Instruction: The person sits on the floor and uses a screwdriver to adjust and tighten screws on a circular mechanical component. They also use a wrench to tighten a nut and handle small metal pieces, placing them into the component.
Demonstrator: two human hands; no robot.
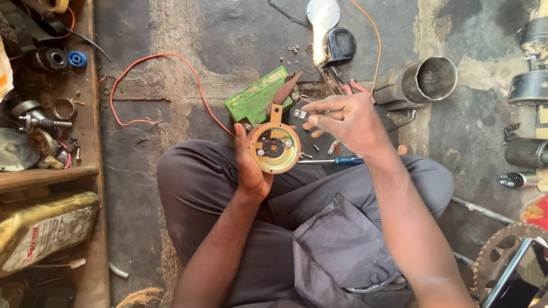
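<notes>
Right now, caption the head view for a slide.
Seated on a workshop floor, left hand holds a round orange disc while right hand pinches a small metal part above it.

The left hand [251,165] grips a round orange disc [275,147] by its left edge, face up over the lap. Just above and right of that grip, the right hand [348,118] pinches a small metal part [300,114] between fingertips. Below the right hand lies a blue-handled screwdriver [337,161]. Beyond the disc, a green box [257,96] rests on the concrete floor [228,40], near scattered screws [292,51] and an orange wire [154,57].
</notes>
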